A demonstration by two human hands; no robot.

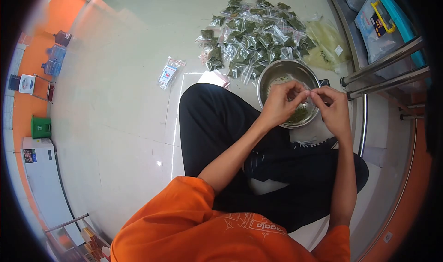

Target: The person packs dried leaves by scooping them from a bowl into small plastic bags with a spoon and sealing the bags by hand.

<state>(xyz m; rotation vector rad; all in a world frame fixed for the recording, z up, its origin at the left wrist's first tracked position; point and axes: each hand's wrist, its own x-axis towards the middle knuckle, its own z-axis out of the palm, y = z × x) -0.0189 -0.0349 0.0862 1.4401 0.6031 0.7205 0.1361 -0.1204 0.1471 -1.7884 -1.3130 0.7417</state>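
Observation:
My left hand (285,100) and my right hand (333,106) meet over a steel bowl (264,84), fingertips pinched close together. Between them is a small clear plastic bag (310,101), mostly covered by the fingers. Green leafy bits (301,114) lie in the bottom of the bowl, which stands on the floor in front of my crossed legs. Beyond the bowl spreads a heap of clear bags filled with green leaves (258,36).
A yellowish plastic bag (325,43) lies right of the heap. Left of it are a packet with a blue-and-white label (168,74) and a stack of flat bags (214,79). A metal rack (387,80) stands close on the right.

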